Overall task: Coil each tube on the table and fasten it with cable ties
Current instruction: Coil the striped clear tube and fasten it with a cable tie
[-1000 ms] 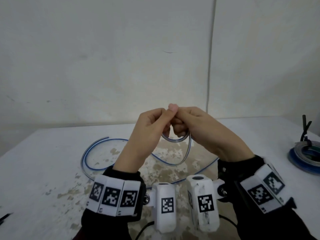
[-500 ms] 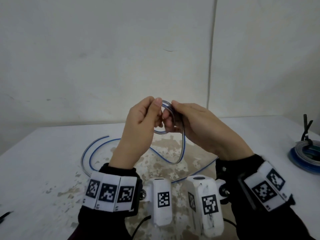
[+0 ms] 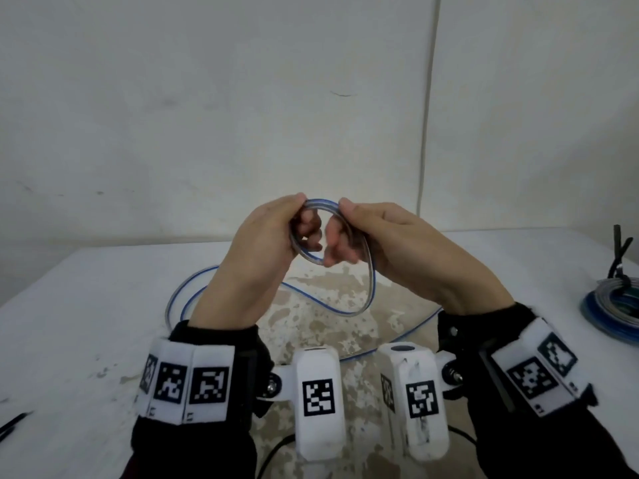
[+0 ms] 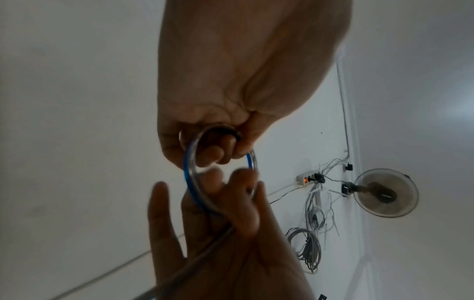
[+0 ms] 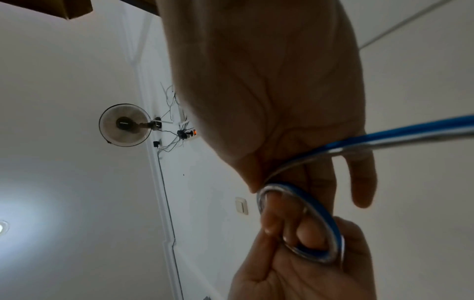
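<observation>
A clear tube with a blue stripe (image 3: pixel 321 203) is bent into a small loop held up above the table. My left hand (image 3: pixel 297 216) pinches the loop's left side, with fingers curled through it. My right hand (image 3: pixel 342 219) pinches its right side. In the left wrist view the loop (image 4: pixel 189 178) runs between my left fingers (image 4: pixel 218 150) and the right hand below. From the loop (image 5: pixel 320 215) the tube (image 5: pixel 410 130) leads off across my right palm. The rest of the tube (image 3: pixel 193 292) lies in slack curves on the white table (image 3: pixel 86 323).
A coiled tube (image 3: pixel 612 305), tied with a black cable tie (image 3: pixel 619 257), lies at the table's right edge. Loose black cable ties (image 3: pixel 14 421) poke in at the left edge. A bare wall stands close behind the table.
Both hands have risen a little and drawn slightly apart. The tube between them has gone from a tight pinched bend to a rounder, wider loop.
</observation>
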`<action>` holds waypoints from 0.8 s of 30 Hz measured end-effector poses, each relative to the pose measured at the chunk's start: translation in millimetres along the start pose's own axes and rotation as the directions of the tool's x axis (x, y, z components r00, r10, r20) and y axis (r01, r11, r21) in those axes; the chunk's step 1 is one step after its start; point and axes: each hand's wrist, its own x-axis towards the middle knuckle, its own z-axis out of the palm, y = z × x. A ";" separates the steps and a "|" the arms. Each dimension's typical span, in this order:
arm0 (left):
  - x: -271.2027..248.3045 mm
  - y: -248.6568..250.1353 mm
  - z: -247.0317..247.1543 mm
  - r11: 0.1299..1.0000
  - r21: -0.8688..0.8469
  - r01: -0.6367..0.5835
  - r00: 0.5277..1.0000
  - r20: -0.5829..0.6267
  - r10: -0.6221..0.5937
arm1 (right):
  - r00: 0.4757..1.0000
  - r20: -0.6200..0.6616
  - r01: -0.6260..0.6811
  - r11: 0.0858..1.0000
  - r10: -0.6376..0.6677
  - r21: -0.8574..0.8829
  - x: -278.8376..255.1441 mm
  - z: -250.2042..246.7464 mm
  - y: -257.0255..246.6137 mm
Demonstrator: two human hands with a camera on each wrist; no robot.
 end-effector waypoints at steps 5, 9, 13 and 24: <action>-0.4 -7.1 0.5 0.981 0.177 0.077 0.991 0.094 -0.095 | 0.997 -0.073 -0.043 0.991 0.034 -0.126 0.0 0.5 2.7; 2.3 -4.2 7.6 0.999 -0.019 -0.040 0.994 -0.104 0.038 | 0.996 -0.084 -0.027 0.993 0.037 0.114 3.0 2.0 -0.1; 0.7 -2.2 7.0 0.997 0.042 0.061 0.997 0.046 -0.063 | 0.997 -0.076 0.006 0.997 -0.012 -0.078 -2.1 -5.2 -4.3; -6.8 0.3 11.0 0.987 0.152 0.049 0.983 0.169 -0.075 | 0.989 -0.137 -0.061 0.996 0.052 -0.066 -1.2 1.7 -2.5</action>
